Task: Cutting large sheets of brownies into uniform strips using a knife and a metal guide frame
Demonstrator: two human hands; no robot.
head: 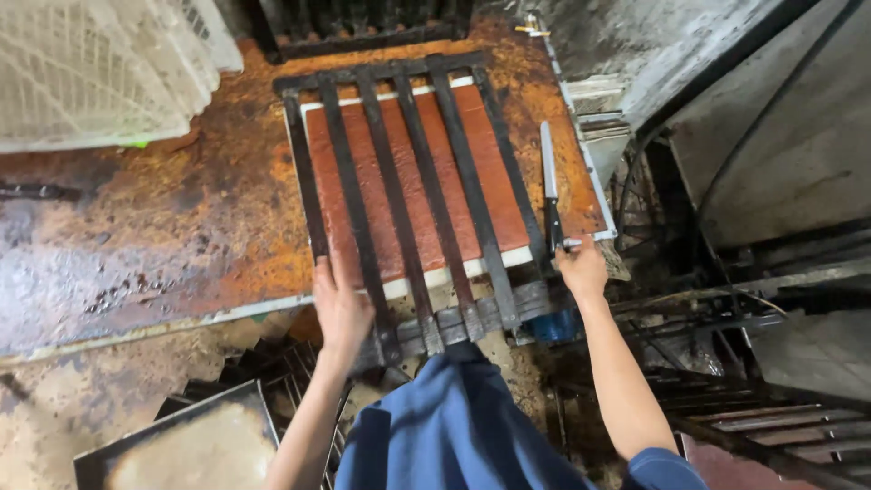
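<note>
A brown sheet cake (376, 177) lies on white paper on a rusty metal worktable (181, 218). A black metal rack of several bars (435, 191) rests on top of the cake. My left hand (340, 304) presses flat on the rack's near left edge, fingers together. My right hand (581, 268) grips the dark handle of a long knife (548, 177), whose blade lies on the table just right of the rack, pointing away from me.
A white plastic crate (100, 73) stands at the table's far left. A dark baking tray (181, 445) and stacked racks sit low at my left. Metal shelving (753, 399) and a grimy wall are at the right. My blue apron (454, 426) hangs below.
</note>
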